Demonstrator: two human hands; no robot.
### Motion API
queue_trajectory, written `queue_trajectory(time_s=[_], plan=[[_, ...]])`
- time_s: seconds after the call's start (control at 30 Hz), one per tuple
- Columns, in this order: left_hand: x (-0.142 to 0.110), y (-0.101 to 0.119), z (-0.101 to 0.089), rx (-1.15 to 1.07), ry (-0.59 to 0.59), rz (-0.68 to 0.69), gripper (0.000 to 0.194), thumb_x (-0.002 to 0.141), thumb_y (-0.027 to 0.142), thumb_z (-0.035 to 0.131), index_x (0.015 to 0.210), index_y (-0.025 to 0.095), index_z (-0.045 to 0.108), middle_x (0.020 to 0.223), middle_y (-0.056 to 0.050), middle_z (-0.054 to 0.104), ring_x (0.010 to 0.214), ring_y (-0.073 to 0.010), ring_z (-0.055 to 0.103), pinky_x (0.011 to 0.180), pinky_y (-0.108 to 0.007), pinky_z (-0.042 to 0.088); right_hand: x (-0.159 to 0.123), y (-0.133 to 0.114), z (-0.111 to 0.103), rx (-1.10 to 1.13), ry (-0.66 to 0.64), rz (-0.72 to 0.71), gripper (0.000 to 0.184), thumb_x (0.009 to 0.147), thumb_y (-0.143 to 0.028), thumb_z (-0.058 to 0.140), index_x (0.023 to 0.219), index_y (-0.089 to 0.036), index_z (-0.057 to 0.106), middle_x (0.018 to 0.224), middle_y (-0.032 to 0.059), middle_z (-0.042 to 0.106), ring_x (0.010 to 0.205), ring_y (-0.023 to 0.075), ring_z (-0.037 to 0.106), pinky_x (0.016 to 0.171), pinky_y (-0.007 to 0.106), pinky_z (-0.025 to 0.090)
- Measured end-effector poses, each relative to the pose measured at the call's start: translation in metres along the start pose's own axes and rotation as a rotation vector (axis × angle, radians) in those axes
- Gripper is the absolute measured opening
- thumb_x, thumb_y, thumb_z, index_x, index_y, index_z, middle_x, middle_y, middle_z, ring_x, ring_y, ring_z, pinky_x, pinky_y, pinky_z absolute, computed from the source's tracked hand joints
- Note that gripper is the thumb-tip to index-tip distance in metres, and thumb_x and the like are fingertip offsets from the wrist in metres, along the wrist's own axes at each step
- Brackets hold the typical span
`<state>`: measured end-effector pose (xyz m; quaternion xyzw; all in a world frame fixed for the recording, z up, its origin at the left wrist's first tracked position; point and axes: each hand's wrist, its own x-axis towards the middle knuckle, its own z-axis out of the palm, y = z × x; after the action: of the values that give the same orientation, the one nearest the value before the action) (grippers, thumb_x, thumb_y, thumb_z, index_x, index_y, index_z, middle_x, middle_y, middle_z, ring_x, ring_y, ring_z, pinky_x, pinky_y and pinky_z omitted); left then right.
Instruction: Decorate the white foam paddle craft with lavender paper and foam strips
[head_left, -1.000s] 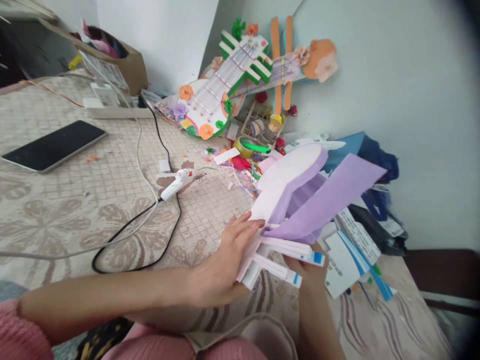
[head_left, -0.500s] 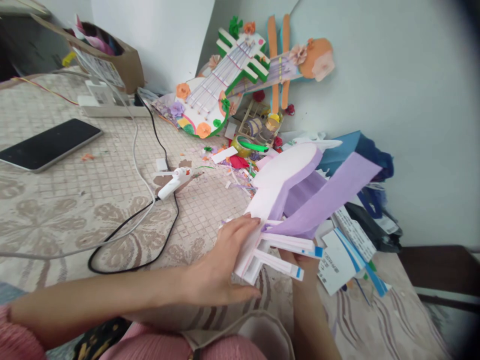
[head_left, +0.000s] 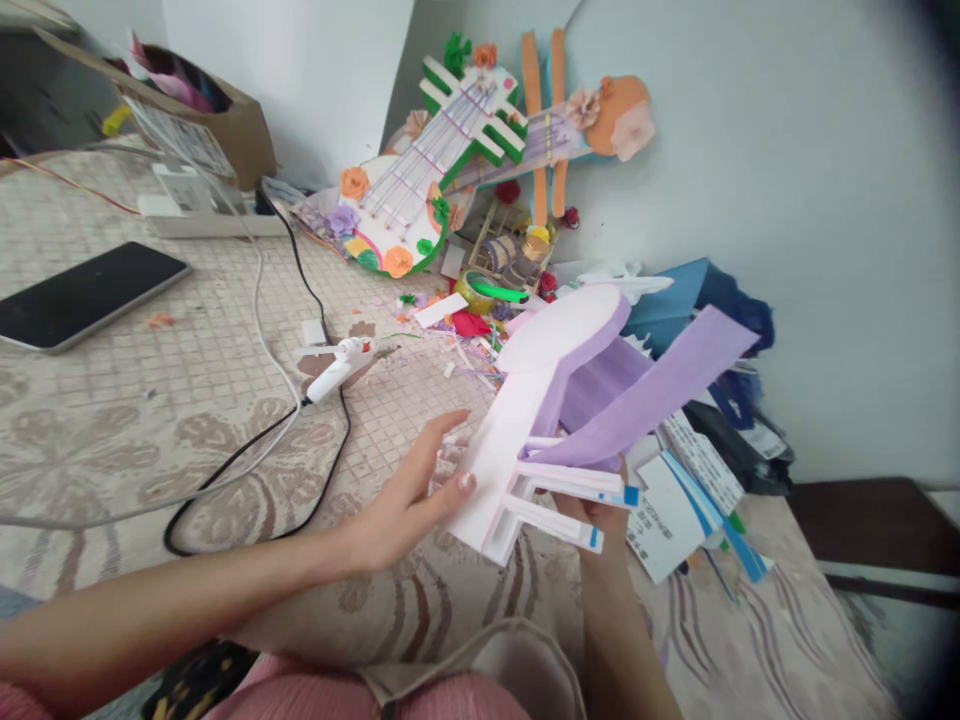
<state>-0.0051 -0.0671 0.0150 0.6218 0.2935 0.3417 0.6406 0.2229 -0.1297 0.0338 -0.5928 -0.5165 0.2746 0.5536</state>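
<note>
A cardboard guitar model (head_left: 517,410) with a white face and purple paper sides is held up in front of me, tilted, its rounded end away from me. From its side a long purple paper strip (head_left: 660,395) stands out loose. White pegs with blue tips (head_left: 574,525) project at the near end. My right hand (head_left: 604,520) grips the model from behind and below, most of its fingers hidden. My left hand (head_left: 420,495) is at the model's left edge, fingers stretched apart, its thumb tip against the edge.
A white glue gun (head_left: 337,370) and looping cables lie left of the model. A phone (head_left: 94,295) is farther left. Two decorated guitar models (head_left: 405,185) lean at the back wall. Paper scraps, tape (head_left: 476,290) and printed cardboard (head_left: 664,520) surround the work; a carton (head_left: 217,130) stands back left.
My left hand has slid off the guitar model's white face to its left edge, and its fingers have spread. My right hand keeps its hold. The whole view has shifted slightly.
</note>
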Motion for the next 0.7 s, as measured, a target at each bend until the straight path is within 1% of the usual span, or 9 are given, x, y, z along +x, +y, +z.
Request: queue_trajectory(time_s=[0.07,0.13,0.2,0.27,0.33,0.4,0.47,0.6,0.7], plan=[[0.007,-0.003,0.0,-0.1,0.055,-0.146,0.061,0.093,0.052,0.054,0.142,0.021,0.037,0.156,-0.014,0.035,0.142,-0.0313,0.038,0.121,-0.052,0.027,0.001,0.0,0.002,0.012,0.008,-0.009,0.033,0.078,-0.026,0.072,0.106,-0.027,0.055,0.081,-0.0014,0.066,0.068,0.0199,0.066,0.065,0.033,0.056],[0.014,-0.005,-0.002,-0.15,0.09,-0.222,0.059,0.089,0.05,0.059,0.135,0.019,0.042,0.151,-0.016,0.041,0.139,-0.031,0.042,0.117,-0.051,0.033,0.003,0.001,0.003,0.018,0.032,-0.028,0.035,0.076,-0.025,0.073,0.105,-0.027,0.054,0.074,-0.003,0.065,0.062,0.0187,0.064,0.061,0.031,0.055],[0.02,-0.006,-0.005,-0.164,0.114,-0.265,0.057,0.086,0.048,0.063,0.13,0.018,0.044,0.148,-0.017,0.045,0.139,-0.0308,0.042,0.113,-0.05,0.038,0.003,0.002,0.001,0.021,0.073,-0.062,0.044,0.073,-0.025,0.074,0.111,-0.027,0.052,0.075,-0.0026,0.066,0.061,0.0187,0.064,0.059,0.031,0.055],[0.025,-0.009,-0.009,-0.17,0.123,-0.297,0.056,0.083,0.047,0.065,0.127,0.018,0.047,0.145,-0.017,0.048,0.137,-0.0308,0.044,0.11,-0.048,0.042,0.002,0.005,-0.002,-0.009,0.087,-0.064,0.05,0.072,-0.026,0.075,0.117,-0.026,0.053,0.082,0.0004,0.07,0.066,0.0207,0.067,0.063,0.034,0.057],[0.028,-0.013,-0.012,-0.165,0.093,-0.326,0.057,0.081,0.048,0.067,0.126,0.017,0.05,0.143,-0.017,0.051,0.134,-0.031,0.048,0.11,-0.047,0.042,-0.001,0.009,-0.007,-0.084,0.039,-0.03,0.042,0.075,-0.03,0.074,0.113,-0.025,0.06,0.09,0.0036,0.073,0.078,0.0244,0.069,0.074,0.041,0.058],[0.031,-0.019,-0.013,-0.164,0.036,-0.348,0.064,0.078,0.05,0.07,0.129,0.016,0.05,0.143,-0.017,0.053,0.131,-0.0314,0.051,0.11,-0.047,0.042,-0.003,0.013,-0.012,-0.145,-0.024,-0.005,0.027,0.077,-0.032,0.072,0.102,-0.025,0.067,0.091,0.0041,0.074,0.086,0.0272,0.07,0.082,0.045,0.056],[0.035,-0.026,-0.014,-0.161,-0.012,-0.353,0.07,0.077,0.052,0.071,0.132,0.015,0.049,0.144,-0.018,0.052,0.13,-0.0319,0.053,0.108,-0.048,0.044,-0.004,0.015,-0.015,-0.152,-0.054,0.006,0.019,0.078,-0.034,0.072,0.095,-0.025,0.07,0.091,0.0037,0.075,0.089,0.0283,0.07,0.085,0.046,0.055],[0.04,-0.03,-0.016,-0.058,-0.047,-0.311,0.067,0.08,0.059,0.064,0.128,0.013,0.054,0.141,-0.017,0.057,0.125,-0.0301,0.057,0.107,-0.044,0.044,-0.003,0.014,-0.018,-0.102,-0.058,0.004,0.028,0.074,-0.035,0.076,0.099,-0.025,0.07,0.094,0.0046,0.076,0.093,0.03,0.071,0.087,0.048,0.056],[0.044,-0.026,-0.021,-0.001,-0.055,-0.283,0.067,0.082,0.062,0.058,0.126,0.011,0.058,0.128,-0.015,0.065,0.114,-0.0272,0.061,0.099,-0.038,0.047,-0.002,0.015,-0.019,-0.078,-0.068,-0.003,0.03,0.073,-0.04,0.078,0.098,-0.025,0.071,0.091,0.0048,0.076,0.091,0.03,0.071,0.087,0.048,0.057]])
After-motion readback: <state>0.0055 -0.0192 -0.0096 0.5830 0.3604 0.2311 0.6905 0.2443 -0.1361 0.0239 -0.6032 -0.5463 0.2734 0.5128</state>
